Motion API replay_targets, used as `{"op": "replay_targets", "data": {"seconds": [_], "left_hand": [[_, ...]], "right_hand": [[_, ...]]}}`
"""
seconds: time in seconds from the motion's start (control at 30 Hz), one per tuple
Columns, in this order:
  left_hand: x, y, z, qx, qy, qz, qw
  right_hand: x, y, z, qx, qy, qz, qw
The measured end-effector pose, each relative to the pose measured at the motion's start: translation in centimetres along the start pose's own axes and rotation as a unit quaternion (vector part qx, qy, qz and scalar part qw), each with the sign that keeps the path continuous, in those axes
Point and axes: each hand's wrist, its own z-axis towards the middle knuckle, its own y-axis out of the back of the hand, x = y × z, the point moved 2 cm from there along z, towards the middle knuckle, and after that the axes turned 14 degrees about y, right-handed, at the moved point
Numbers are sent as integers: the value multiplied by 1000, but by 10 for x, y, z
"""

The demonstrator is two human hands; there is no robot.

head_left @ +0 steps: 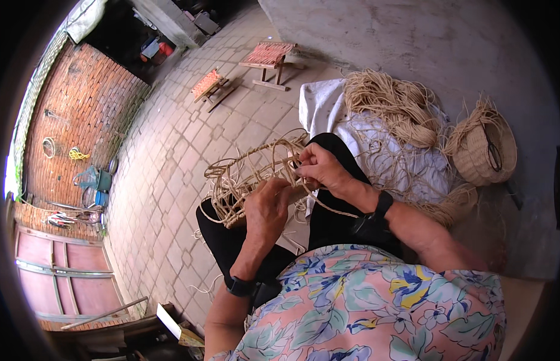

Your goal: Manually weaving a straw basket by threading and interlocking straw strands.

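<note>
A half-woven basket (228, 191) of tan cord, with loose open loops and cord ends sticking out, rests across my knees. My left hand (266, 207) is closed on its near side, thumb and fingers bent together at the weave. At the basket's right end, my right hand (323, 170) pinches a strand of cord between thumb and fingertips. From there a length of tan cord (335, 209) trails down toward my right wrist. The fingertips partly cover the spot where the strand meets the basket.
To my right, a big bundle of tan cord (394, 105) and tangled strands lie on a white cloth (319, 103). A woven basket (485, 153) with scissors at its opening stands beside them by the grey wall (412, 36). Two low stools (269, 55) stand ahead on the paved floor (165, 180).
</note>
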Motion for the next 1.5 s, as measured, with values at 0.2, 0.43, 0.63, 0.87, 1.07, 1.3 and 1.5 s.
{"op": "replay_targets", "data": {"seconds": [0.2,0.43,0.63,0.87,1.07,1.3,1.5], "left_hand": [[-3,-4,-2,-42,-27,36,998],[-4,-6,-2,-27,-5,26,999],[-3,-6,-3,-32,-14,16,999],[0,-8,-4,-38,-13,10,999],[-1,-8,-4,-35,-3,6,999],[-2,-6,-3,-47,-15,32,998],[-4,-8,-2,-40,-12,24,999]], "right_hand": [[7,56,-6,-25,3,-73,997],[18,34,-6,40,4,-64,997],[16,4,-4,56,-94,-22,994],[6,5,-1,71,-98,3,993],[1,24,-7,57,-121,35,990],[10,64,-8,-42,-21,8,999],[-3,42,-5,3,-70,-112,991]]}}
